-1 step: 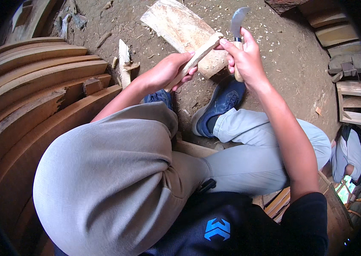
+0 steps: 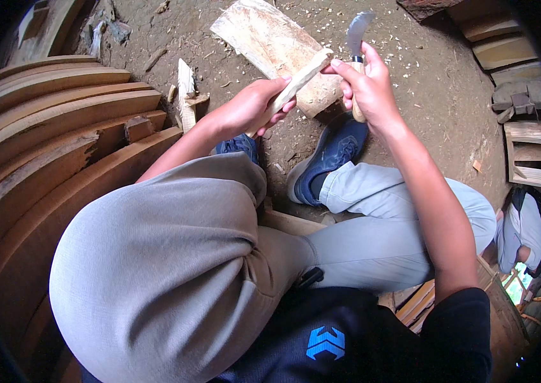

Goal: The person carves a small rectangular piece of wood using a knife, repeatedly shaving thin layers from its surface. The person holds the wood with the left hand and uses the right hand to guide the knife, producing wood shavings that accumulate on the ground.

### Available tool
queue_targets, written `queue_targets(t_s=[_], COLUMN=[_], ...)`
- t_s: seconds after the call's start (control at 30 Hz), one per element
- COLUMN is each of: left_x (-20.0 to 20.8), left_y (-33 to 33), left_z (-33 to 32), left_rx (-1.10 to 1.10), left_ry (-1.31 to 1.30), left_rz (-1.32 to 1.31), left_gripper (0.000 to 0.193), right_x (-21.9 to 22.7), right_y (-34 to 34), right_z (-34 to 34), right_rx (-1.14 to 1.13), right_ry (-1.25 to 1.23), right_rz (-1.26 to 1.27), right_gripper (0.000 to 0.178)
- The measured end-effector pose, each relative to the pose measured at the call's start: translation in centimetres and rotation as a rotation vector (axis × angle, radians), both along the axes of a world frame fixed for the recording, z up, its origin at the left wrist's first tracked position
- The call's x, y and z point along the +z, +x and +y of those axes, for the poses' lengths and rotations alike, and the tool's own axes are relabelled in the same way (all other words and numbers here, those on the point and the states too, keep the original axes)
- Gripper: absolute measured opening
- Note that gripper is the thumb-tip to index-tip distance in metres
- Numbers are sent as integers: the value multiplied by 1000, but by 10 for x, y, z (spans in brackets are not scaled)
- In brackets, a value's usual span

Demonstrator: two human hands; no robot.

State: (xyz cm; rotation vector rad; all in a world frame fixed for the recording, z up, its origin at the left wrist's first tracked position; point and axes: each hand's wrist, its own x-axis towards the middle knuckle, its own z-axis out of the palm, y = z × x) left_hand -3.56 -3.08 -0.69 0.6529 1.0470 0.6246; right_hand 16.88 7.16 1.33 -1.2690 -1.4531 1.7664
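The left hand (image 2: pixel 259 102) curls its fingers round a pale wooden stick (image 2: pixel 307 74), and the right hand (image 2: pixel 373 89) grips a wood-handled curved silver knife (image 2: pixel 358 30).

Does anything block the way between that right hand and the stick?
Nothing visible does. The right hand, holding the knife, has its fingers right by the far end of the stick; whether they touch is unclear. The log lies below, not between.
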Motion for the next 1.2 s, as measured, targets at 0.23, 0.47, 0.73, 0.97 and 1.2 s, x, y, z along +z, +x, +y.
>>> queue_targets(t_s=[0.23,0.47,0.73,0.97,1.2], left_x=[1,0,-14,-11,-2], left_y=[2,2,1,1,2], left_z=[-1,-3,-5,-4,-4], left_rx=[27,2,2,-22,-28], left_ry=[36,24,-40,-113,-223], left_rz=[55,-101,42,-18,-104], left_gripper=[49,46,40,44,43], right_x=[3,1,32,42,33], right_y=[1,3,13,20,17], right_z=[2,2,-11,-23,-41], right_rx=[39,63,352,445,459], right_ry=[22,79,472,323,254], right_rz=[-75,-294,-936,-1083,-1005], right_gripper=[80,68,47,46,50])
